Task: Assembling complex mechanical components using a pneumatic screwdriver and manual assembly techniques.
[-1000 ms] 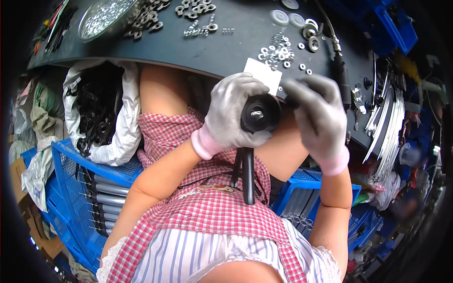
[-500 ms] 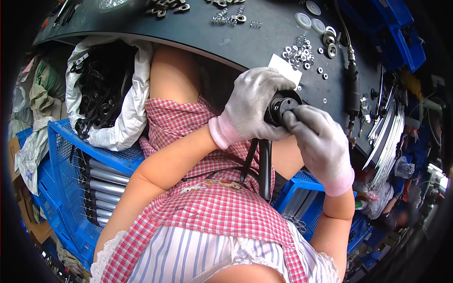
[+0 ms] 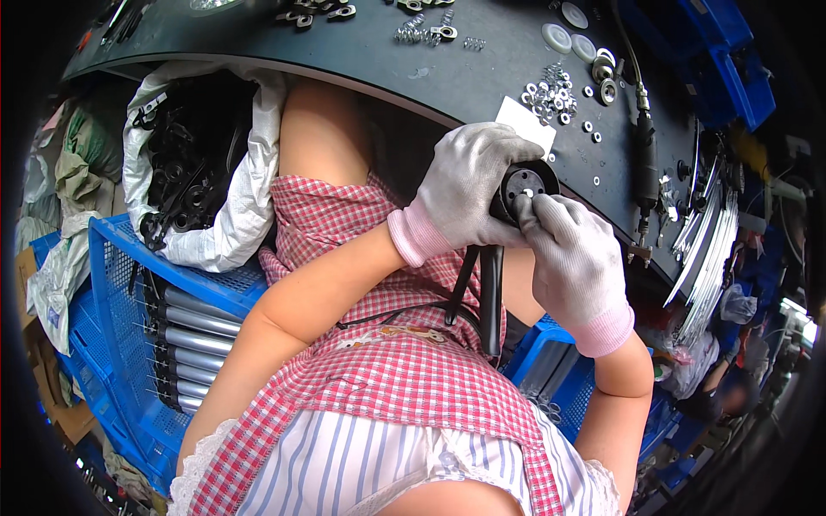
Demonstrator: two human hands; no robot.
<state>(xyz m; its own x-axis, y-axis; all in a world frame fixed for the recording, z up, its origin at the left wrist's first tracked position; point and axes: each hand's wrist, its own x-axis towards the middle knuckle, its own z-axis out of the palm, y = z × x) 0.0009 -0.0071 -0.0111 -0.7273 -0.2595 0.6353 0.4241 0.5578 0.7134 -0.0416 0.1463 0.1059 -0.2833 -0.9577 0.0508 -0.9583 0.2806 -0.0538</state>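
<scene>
My left hand (image 3: 473, 185), in a grey-white glove with a pink cuff, is closed around a black round housing (image 3: 551, 175) above my lap. Black tubular legs (image 3: 490, 297) hang below the housing. A dark disc with small holes (image 3: 520, 181) sits in its open end. My right hand (image 3: 575, 254), gloved alike, has thumb and forefinger pinched together at the lower edge of that disc. A tiny bright bit shows at those fingertips; its kind is too small to make out.
On the dark table (image 3: 370, 73) lie small rings and nuts (image 3: 551, 96), springs (image 3: 418, 35), white discs (image 3: 557, 38) and a white card (image 3: 525, 123). A black air tool (image 3: 644, 163) and metal strips (image 3: 701, 236) are at right. A white sack (image 3: 258, 163) of black parts and blue crates (image 3: 112, 284) stand left.
The disc, tilted and under my right fingers before, now sits flatter inside the housing. My right fingertips have shifted to its lower edge. Both hands have moved slightly to the right.
</scene>
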